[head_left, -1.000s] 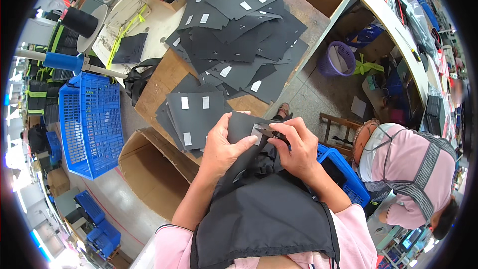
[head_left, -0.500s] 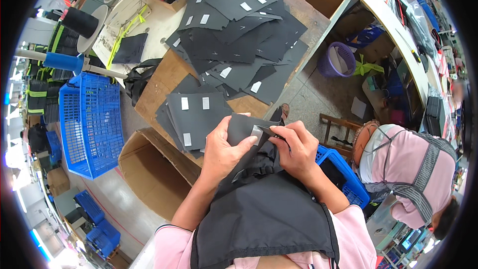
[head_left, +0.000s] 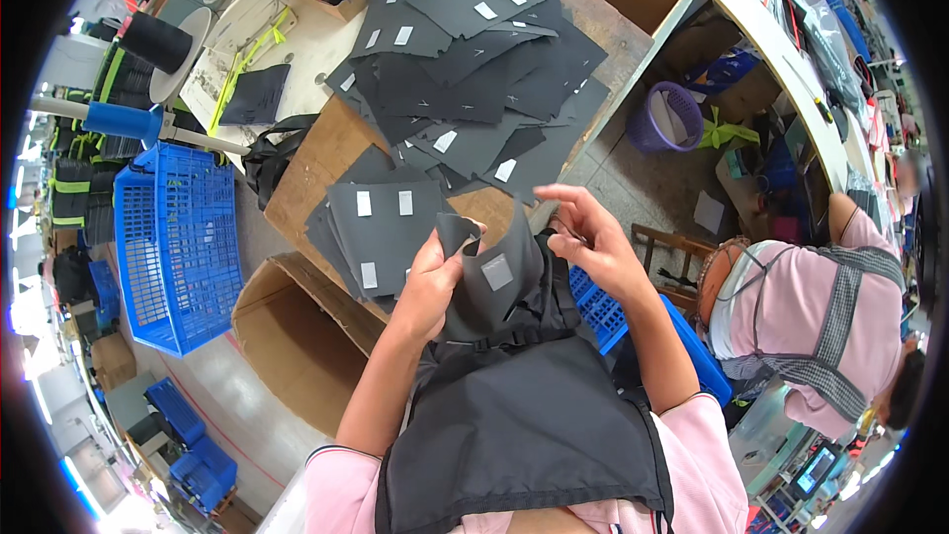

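Note:
A dark grey fabric panel point(head_left: 509, 292) with a pale label patch point(head_left: 497, 272) hangs curled in front of my apron. My left hand point(head_left: 431, 287) is closed on its left side, thumb and fingers pinching a folded-over edge. My right hand point(head_left: 605, 249) is just right of the panel, apart from it, its index finger stretched out and the other fingers partly bent. I make out nothing in it, though its palm side is partly hidden. Left of the panel lies a small stack of similar labelled panels point(head_left: 386, 227) on the wooden board point(head_left: 314, 160).
A large heap of dark panels point(head_left: 465, 79) covers the far board. An open cardboard box point(head_left: 297, 336) and a blue crate point(head_left: 178, 247) stand left. On the right are a purple basket point(head_left: 664, 119), another blue crate point(head_left: 692, 336) and a bent-over co-worker in pink point(head_left: 801, 307).
My right hand has let go of the panel and moved right, its fingers spreading. The panel has turned and dropped open in my left hand, its label now facing up. The co-worker has shifted slightly.

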Demonstrator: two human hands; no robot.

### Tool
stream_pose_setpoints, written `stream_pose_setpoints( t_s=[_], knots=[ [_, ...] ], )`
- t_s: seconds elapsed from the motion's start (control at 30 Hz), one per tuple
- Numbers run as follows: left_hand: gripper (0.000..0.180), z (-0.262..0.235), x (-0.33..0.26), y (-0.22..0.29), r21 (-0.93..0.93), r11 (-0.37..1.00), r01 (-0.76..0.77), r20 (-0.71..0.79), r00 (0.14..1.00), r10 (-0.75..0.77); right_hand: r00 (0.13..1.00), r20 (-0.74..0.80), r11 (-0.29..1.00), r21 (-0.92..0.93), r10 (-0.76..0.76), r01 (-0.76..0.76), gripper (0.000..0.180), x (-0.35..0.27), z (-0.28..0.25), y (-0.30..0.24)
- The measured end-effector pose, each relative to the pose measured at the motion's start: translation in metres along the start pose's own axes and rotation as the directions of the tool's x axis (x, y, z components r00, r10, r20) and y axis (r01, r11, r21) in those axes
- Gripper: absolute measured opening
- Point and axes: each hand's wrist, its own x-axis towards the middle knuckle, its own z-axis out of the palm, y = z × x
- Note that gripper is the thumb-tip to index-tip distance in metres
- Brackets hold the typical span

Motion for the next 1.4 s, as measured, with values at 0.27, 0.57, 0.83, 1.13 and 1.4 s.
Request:
stream_pose_setpoints(
  t_s=[0.27,0.57,0.83,1.13,1.4],
  knots=[
    [0.041,-0.007,-0.005,-0.002,-0.284,0.953,0.108,0.173,0.983,-0.06,0.978,0.074,0.827,0.525,0.193,-0.203,0.015,0.01,0.01,0.013],
    [0.022,-0.002,-0.004,0.001,-0.224,0.955,0.192,-0.055,0.976,-0.209,0.847,-0.348,0.875,-0.419,-0.403,0.244,0.04,-0.028,0.038,0.012],
    [0.012,0.009,-0.007,0.011,-0.188,0.967,0.172,-0.094,0.977,-0.192,0.828,-0.056,0.622,-0.688,-0.558,0.373,0.036,-0.027,0.034,0.006],
    [0.011,0.008,-0.008,0.012,-0.026,0.988,0.154,-0.064,0.986,-0.155,0.787,0.031,0.56,-0.685,-0.616,0.466,0.035,-0.024,0.027,0.003],
    [0.024,0.012,-0.008,0.015,0.097,0.984,0.152,-0.085,0.986,-0.144,0.841,0.07,0.581,-0.692,-0.537,0.429,0.034,-0.029,0.024,-0.005]
  ],
)
